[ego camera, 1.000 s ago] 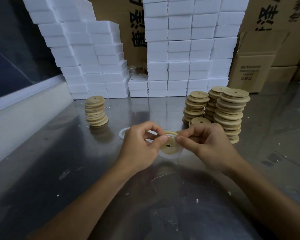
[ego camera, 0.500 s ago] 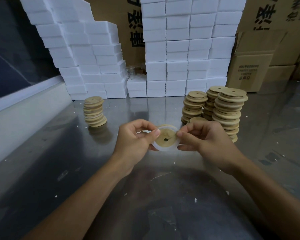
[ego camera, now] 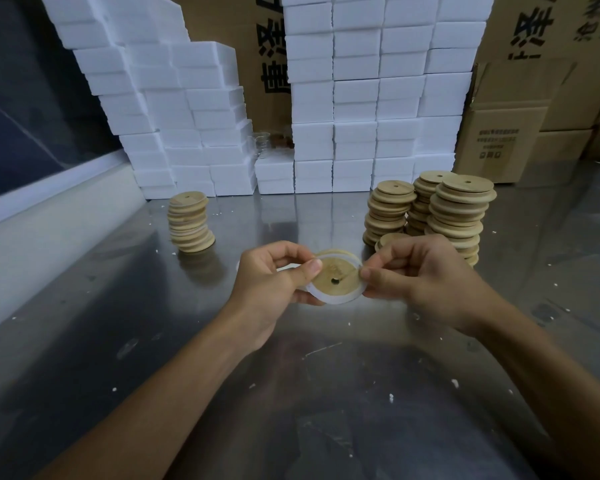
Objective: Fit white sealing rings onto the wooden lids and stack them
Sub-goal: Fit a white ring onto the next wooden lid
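1. Steel table [ego camera: 118, 341], shiny, flecked with white crumbs; it is the landmark for everything below.
2. At the table's far edge: walls of white foam blocks [ego camera: 378, 98]; cardboard boxes [ego camera: 499, 140] behind and at the far right.
3. Far right of the table: three bare-lid stacks [ego camera: 461, 220] close together; one loose lid just in front, partly hidden by the right hand.
4. Far left of the table: leaning stack [ego camera: 189, 223]; white edges show between its lids.
5. Above table centre: left hand [ego camera: 274, 282] and right hand [ego camera: 426, 282], each pinching one side of the wooden lid [ego camera: 336, 277] with thumb and fingers; lid tilted toward camera, small hole in the middle.
6. White sealing ring [ego camera: 333, 298] wraps the lid's rim; whether it is fully seated, cannot tell.
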`<state>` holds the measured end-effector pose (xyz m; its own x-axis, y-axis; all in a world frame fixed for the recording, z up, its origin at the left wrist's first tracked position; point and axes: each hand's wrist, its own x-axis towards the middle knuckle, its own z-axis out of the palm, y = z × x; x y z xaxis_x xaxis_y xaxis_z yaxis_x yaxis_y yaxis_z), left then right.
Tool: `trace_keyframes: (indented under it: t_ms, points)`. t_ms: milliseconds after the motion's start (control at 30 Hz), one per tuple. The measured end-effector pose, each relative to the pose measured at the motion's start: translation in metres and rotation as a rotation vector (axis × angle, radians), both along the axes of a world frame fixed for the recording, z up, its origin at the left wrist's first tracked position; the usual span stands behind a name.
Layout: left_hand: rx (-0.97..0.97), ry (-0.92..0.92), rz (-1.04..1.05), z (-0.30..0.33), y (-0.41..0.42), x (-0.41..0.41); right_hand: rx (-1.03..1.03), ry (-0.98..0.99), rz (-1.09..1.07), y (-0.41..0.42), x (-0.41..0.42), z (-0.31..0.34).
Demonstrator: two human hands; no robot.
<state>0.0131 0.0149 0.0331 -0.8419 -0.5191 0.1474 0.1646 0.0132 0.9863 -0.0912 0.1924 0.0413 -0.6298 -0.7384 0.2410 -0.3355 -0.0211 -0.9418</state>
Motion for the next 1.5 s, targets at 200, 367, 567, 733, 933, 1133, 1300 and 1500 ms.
trace_keyframes:
  t_ms: [200, 367, 567, 733, 933, 1133, 1300, 1500]
  points:
    - [0.035, -0.002, -0.015, 0.000, -0.001, -0.001, -0.025, -0.027, -0.012, 0.001, 0.001, 0.000]
    - [0.095, -0.011, -0.004, -0.003, -0.001, -0.002, -0.069, -0.134, -0.034, -0.005, 0.006, -0.003]
    - [0.167, 0.009, -0.009, -0.005, 0.001, -0.004, -0.071, -0.120, -0.128, -0.010, 0.008, -0.007]
    - [0.116, 0.038, -0.028, -0.008, 0.000, -0.004, -0.136, -0.162, -0.183, -0.012, 0.010, -0.010]
    - [-0.331, 0.012, -0.020, -0.008, 0.000, -0.003, -0.049, -0.017, -0.190, -0.015, 0.011, -0.013]
    - [-0.370, -0.002, -0.098, -0.008, -0.004, -0.003, 0.024, 0.120, -0.145, -0.016, 0.012, -0.014]
    - [-0.270, -0.001, -0.050, -0.008, -0.009, -0.003, 0.056, 0.078, -0.114, -0.014, 0.012, -0.012]
    - [-0.169, 0.029, -0.081, -0.003, -0.010, -0.001, 0.021, -0.113, -0.023, -0.010, 0.009, -0.010]
